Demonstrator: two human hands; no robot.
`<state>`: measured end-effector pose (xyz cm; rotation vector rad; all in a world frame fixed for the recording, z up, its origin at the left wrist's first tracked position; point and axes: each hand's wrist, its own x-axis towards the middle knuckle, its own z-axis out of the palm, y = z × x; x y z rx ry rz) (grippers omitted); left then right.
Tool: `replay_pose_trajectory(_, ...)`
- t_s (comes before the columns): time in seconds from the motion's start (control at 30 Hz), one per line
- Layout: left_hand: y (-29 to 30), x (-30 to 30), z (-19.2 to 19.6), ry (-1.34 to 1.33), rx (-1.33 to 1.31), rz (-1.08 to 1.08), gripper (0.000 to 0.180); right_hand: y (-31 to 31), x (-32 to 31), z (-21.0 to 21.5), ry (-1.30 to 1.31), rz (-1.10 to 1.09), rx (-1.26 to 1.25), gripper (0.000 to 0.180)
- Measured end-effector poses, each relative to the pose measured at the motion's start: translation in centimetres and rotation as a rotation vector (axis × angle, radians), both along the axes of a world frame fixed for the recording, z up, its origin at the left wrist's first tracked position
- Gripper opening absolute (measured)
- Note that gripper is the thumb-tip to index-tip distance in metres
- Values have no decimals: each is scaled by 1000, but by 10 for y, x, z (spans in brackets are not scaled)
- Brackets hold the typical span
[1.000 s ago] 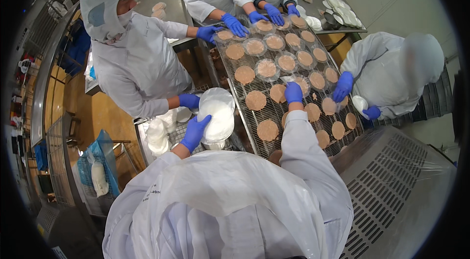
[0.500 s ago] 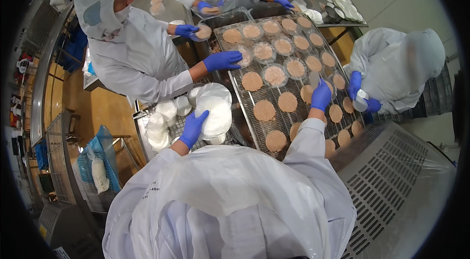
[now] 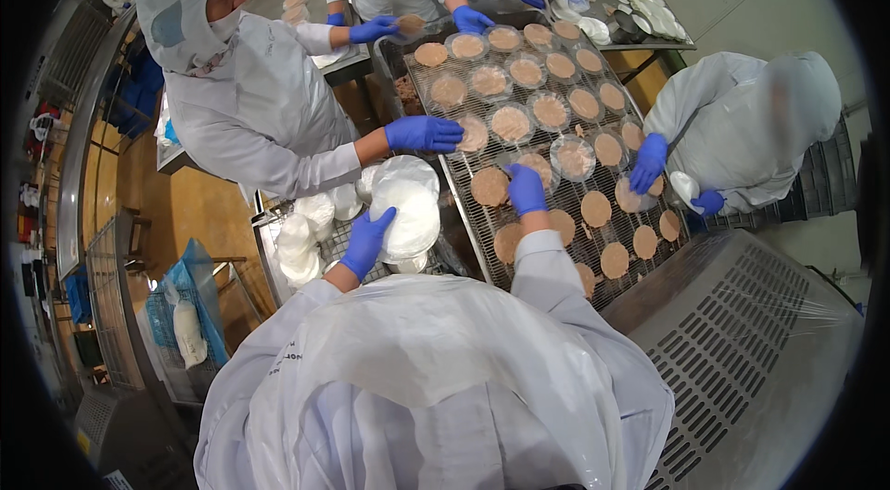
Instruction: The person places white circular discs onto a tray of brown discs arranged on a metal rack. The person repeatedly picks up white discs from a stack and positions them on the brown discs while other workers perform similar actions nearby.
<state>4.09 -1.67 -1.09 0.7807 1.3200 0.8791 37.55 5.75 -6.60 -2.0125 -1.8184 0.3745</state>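
My left hand (image 3: 369, 244), gloved in blue, grips a thick stack of round white sheets (image 3: 414, 212) beside the wire conveyor belt (image 3: 475, 229). Over the belt is my right hand (image 3: 527, 190), its fingers drawn together at the edge of a bare round pink meat patty (image 3: 489, 186). Whatever lies between those fingertips is too unclear to name. Just behind them sits a patty (image 3: 536, 165) partly hidden by the hand. Several patties farther off carry clear round films, such as the covered patty (image 3: 511, 124); most near me are bare.
A co-worker's blue-gloved hand (image 3: 424, 133) reaches onto the belt from the left. Another co-worker's hand (image 3: 648, 164) touches it from the right. More round white sheets (image 3: 298, 249) lie on a rack at my left. A slotted metal cover (image 3: 742, 342) stands at right.
My right hand has moved left across the belt; the disc seen at its fingertips no longer shows clearly. The patties have shifted toward me. My left hand keeps its place with the stack.
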Motion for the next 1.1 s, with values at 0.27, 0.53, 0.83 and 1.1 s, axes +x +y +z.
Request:
replay_pose_trajectory(0.27,0,-11,-7,-44,48,20,40,-31,138,15,-82,-448,23,19)
replay_pose_trajectory(0.53,2,11,-16,-84,-19,-52,40,-36,112,-38,-830,-455,240,29)
replay_pose_trajectory(0.83,7,1,9,134,61,-118,44,104,103,-29,-374,-183,111,28)
replay_pose_trajectory(1.1,4,-1,-1,33,-28,36,42,111,79,-29,-12,-212,29,18)
